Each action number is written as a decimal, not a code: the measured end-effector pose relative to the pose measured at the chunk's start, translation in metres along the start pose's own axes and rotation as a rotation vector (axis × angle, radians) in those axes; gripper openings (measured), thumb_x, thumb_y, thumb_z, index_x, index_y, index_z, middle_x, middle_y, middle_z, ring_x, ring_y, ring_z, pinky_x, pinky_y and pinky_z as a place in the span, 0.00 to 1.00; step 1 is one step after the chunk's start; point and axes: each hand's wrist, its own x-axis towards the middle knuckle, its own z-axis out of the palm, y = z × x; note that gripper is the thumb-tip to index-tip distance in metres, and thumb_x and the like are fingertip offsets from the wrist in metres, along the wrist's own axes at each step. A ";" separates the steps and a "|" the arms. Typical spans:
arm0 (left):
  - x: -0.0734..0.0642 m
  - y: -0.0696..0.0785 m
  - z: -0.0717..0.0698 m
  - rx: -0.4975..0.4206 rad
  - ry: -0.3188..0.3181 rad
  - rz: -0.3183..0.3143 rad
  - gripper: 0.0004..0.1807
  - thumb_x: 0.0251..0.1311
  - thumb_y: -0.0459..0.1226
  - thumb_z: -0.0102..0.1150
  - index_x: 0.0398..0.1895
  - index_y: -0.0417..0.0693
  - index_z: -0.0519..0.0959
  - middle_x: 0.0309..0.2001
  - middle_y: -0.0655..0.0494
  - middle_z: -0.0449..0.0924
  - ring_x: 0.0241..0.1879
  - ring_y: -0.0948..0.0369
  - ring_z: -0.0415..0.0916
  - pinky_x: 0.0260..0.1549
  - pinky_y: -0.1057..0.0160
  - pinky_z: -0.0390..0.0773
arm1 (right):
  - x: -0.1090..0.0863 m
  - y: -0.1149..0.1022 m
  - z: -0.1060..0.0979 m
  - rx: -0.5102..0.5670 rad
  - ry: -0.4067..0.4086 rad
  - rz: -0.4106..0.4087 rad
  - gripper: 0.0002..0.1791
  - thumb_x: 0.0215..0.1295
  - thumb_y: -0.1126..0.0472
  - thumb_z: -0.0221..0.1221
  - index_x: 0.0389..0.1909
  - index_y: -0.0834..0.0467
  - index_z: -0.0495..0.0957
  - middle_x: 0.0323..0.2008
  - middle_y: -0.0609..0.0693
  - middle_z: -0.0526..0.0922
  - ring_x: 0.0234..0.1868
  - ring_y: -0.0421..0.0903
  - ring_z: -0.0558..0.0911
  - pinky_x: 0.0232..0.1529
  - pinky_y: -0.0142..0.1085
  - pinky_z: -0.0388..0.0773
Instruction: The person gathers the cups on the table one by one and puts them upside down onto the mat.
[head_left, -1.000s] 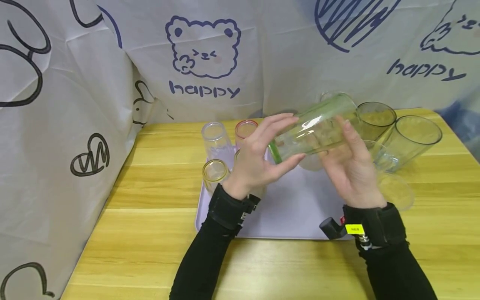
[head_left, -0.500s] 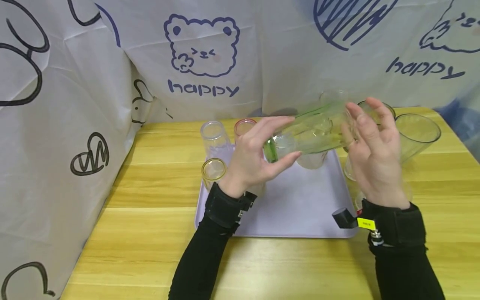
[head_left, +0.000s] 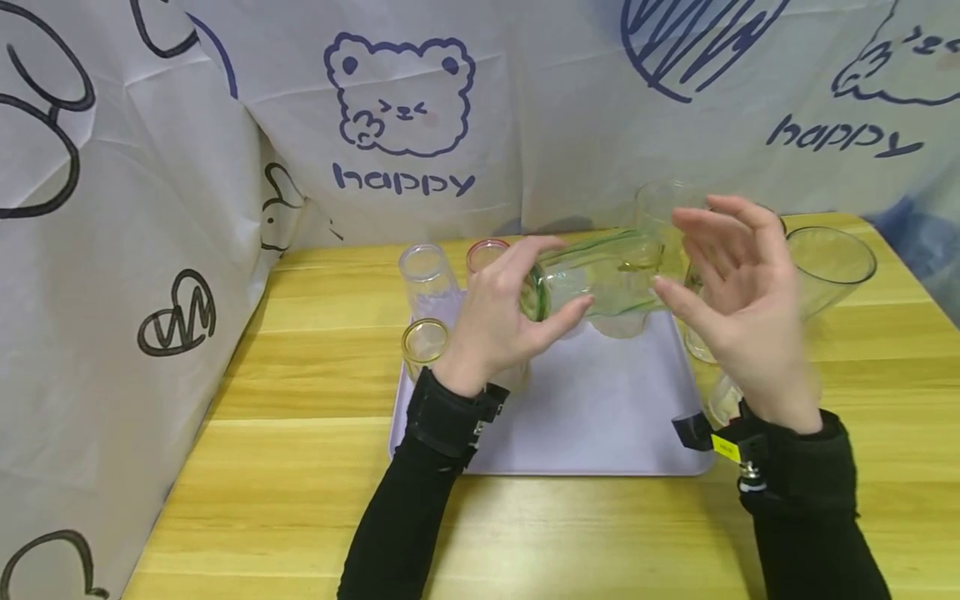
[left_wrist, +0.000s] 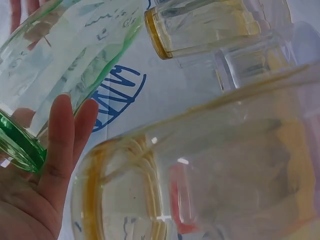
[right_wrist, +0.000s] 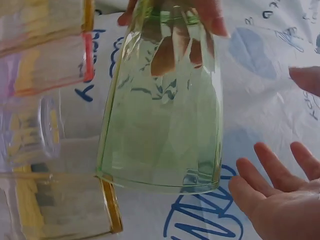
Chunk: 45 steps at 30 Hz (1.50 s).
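My left hand point(head_left: 491, 321) grips a green-tinted drinking glass point(head_left: 600, 271) around its thick base, above the tray. The glass lies nearly on its side in the air, its wide mouth toward the right. Beside that mouth is my right hand point(head_left: 757, 321), fingers spread and loosely bent, holding nothing. In the right wrist view a gap shows between the glass point(right_wrist: 160, 130) and the fingers of my right hand point(right_wrist: 280, 200). The left wrist view shows left fingers point(left_wrist: 60, 135) along the glass, close to its green base.
On the lilac tray point(head_left: 585, 425), upside-down glasses stand at the left: a clear one point(head_left: 426, 275), a red-edged one point(head_left: 489, 252) and a yellow-edged one point(head_left: 424, 340). A smoky glass point(head_left: 832, 258) and several others, partly hidden by my right hand, stand on the wooden table point(head_left: 300, 467).
My right hand has let go of the green glass and moved right, away from its mouth. Still in my left hand, the glass has turned its mouth lower, closer to level.
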 end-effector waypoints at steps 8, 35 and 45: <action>-0.002 -0.001 -0.001 0.045 -0.025 -0.024 0.29 0.57 0.49 0.69 0.57 0.42 0.76 0.52 0.50 0.85 0.50 0.57 0.84 0.51 0.65 0.82 | -0.001 0.007 0.009 -0.583 -0.177 -0.075 0.51 0.48 0.80 0.71 0.74 0.62 0.59 0.70 0.47 0.70 0.75 0.44 0.67 0.79 0.38 0.59; -0.002 0.003 0.002 0.075 -0.084 -0.116 0.26 0.57 0.52 0.69 0.53 0.45 0.79 0.47 0.51 0.88 0.39 0.59 0.86 0.35 0.65 0.82 | -0.002 0.036 0.016 -0.942 -0.336 -0.135 0.57 0.40 0.64 0.81 0.73 0.60 0.61 0.68 0.62 0.70 0.71 0.60 0.67 0.71 0.57 0.66; -0.002 0.004 0.003 0.104 -0.105 -0.139 0.26 0.57 0.53 0.68 0.51 0.45 0.79 0.40 0.52 0.88 0.24 0.61 0.79 0.23 0.67 0.74 | -0.003 0.050 0.019 -1.001 -0.387 -0.069 0.57 0.41 0.57 0.81 0.73 0.60 0.61 0.66 0.62 0.72 0.67 0.61 0.71 0.68 0.60 0.69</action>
